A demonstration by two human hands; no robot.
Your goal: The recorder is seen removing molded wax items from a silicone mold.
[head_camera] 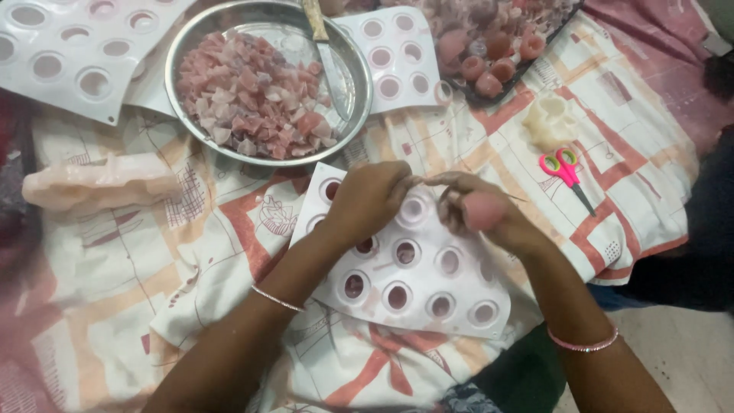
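Nearest us, our left hand [368,200] is curled shut over the upper edge of a white moulded tray with round pink-stained cups [417,287], its fingertips pinched together on what looks like a thin wick or thread, too fine to tell for certain. Our right hand [480,210] meets it fingertip to fingertip; it is closed around a small rounded pink wax piece [484,209], held in the palm just above the tray. The tray lies on a white cloth printed with red and tan bands [229,252]. To the left, well apart, rests a pale pink lumpy mould [99,183]. To the right lie small scissors with bright pink handles [564,170], and just beyond them a cream flower-shaped mould [550,121]. Farther off, a round steel bowl [191,46] holds chopped pink and white wax chips [248,95] with a metal knife [327,57] laid inside. A second white cup tray [394,57] sits beside the bowl on the right, a third white cup tray [73,50] on the left. At the far edge, a dark tray of finished pink rounded pieces [497,46] stands.
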